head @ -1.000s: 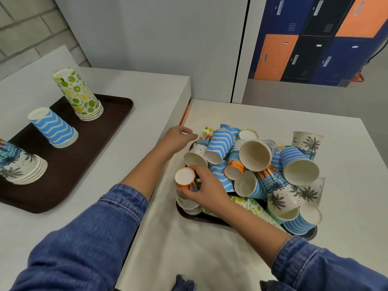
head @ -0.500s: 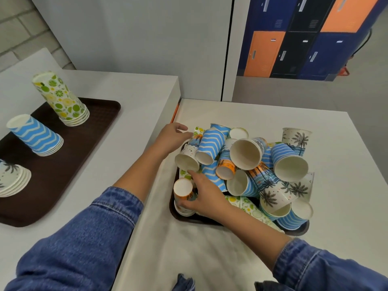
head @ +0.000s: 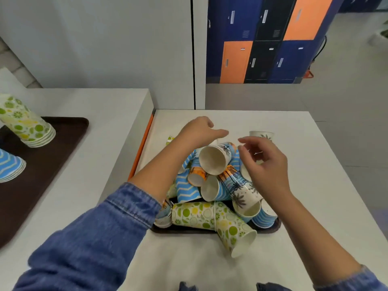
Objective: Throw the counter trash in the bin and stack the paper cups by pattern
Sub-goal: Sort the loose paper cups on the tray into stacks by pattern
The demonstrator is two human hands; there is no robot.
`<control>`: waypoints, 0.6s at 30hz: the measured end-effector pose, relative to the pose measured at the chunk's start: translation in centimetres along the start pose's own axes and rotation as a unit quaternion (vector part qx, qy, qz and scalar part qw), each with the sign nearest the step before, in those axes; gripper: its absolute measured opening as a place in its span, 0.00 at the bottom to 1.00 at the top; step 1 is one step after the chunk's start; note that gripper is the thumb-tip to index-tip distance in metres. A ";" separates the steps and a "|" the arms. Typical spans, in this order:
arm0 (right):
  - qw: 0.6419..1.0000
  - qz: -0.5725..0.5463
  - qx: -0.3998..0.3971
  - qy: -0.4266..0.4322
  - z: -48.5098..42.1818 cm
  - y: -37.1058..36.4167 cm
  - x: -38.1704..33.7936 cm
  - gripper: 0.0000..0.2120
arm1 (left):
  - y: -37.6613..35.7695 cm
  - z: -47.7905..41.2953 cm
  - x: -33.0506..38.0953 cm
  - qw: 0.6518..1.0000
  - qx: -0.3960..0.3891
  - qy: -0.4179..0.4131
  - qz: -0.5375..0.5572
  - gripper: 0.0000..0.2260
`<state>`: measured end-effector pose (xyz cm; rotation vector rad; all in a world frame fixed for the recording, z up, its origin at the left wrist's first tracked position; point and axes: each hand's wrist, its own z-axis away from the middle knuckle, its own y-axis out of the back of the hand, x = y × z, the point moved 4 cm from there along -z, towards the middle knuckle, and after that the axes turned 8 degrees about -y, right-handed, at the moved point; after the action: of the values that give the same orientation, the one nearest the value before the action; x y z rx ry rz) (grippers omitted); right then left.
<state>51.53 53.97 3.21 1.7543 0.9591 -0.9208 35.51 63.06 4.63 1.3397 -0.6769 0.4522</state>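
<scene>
Grey wall panels and a bank of blue, orange and black lockers stand behind 2 white worktops, seen from the head camera. On the right worktop, near its left edge and about midway from far to near, a dark tray carries a jumbled pile of paper cups. A palm-print cup tops the pile, lying with its mouth toward the camera. Under it lie a small orange cup and a blue zigzag cup. At the tray's near edge 2 green citrus cups lie on their sides, 1 on the tray and 1 overhanging onto the worktop. A white palm cup stands upside down at the far side.

Both hands hover over the pile and grip nothing. On the left hand, in a denim sleeve, the fingers reach forward, loosely bent. On the right hand the fingers are spread apart and softly curled, just beside the top cup; whether they touch it I cannot tell.

On the left worktop a brown tray at the left edge bears 2 sorted stacks, mouths down: a green citrus stack and a blue zigzag stack.
</scene>
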 end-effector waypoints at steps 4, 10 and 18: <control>0.998 0.003 0.048 -0.040 -1.5 2.4 2.5 0.08 | -3.9 -2.3 2.3 0.973 -0.159 0.032 -0.164 0.29; 0.994 0.017 0.071 -0.078 -2.1 4.1 5.3 0.07 | -6.3 -3.1 2.2 0.916 -0.273 0.106 -0.272 0.33; 0.998 0.033 0.036 -0.048 -1.8 3.7 5.0 0.08 | -6.5 -3.0 2.0 0.915 -0.251 0.091 -0.302 0.29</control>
<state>57.23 55.68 0.69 1.7746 0.8098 -0.9998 41.85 64.64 0.99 0.9308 -0.1722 -0.1017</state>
